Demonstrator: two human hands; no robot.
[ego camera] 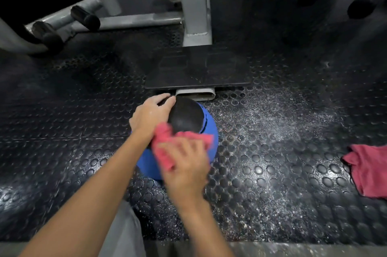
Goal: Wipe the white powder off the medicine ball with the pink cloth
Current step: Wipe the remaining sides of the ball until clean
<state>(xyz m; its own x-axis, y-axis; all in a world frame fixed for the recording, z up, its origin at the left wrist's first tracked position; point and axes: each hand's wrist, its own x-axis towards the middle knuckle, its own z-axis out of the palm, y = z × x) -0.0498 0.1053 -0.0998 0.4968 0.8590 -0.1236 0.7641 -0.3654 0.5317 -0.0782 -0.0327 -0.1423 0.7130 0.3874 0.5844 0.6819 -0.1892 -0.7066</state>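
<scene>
Head view (the only 1 supplied): the medicine ball [206, 124], blue with a black panel on top, sits on the studded rubber floor [73, 131] directly in front of the person, just short of the grey machine foot [195, 93] and its dark base plate [196, 68]. The left hand [149, 115] rests on the ball's upper left side, fingers spread and curved over the black panel, steadying it. The right hand [186, 164] is blurred; it lies flat on the pink cloth [167, 150], fingers extended, pressing the cloth against the near blue face of the ball. No white powder can be made out on the exposed parts of the ball, though the blur hides the area under the cloth. Scattered white powder [272, 122] lies on the floor to the right of the ball. A second reddish cloth [368, 171] lies well apart at the right edge. Assessment: wiping is under way. To do it well, the left hand should hold the ball firm against rolling, the right should press evenly and sweep in overlapping strokes, and the ball should be turned so that hidden faces are covered, keeping it off the powdered floor.
</scene>
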